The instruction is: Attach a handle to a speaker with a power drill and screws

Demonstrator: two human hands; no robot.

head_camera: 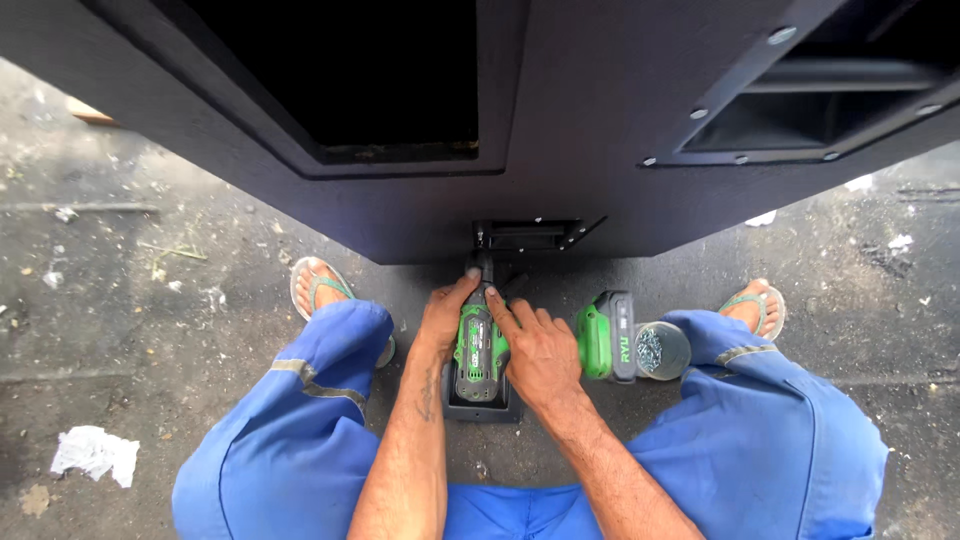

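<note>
Both hands [500,335] around green-black drill [481,345]

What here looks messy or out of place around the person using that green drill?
Mostly litter: a crumpled white scrap lies on the ground beside the left knee, with smaller white bits scattered at right. Both the left hand and the right hand grip the drill squarely; nothing looks spilled.

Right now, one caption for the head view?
Both hands, left and right, press a green-and-black cordless drill against a black wooden cabinet.
</note>
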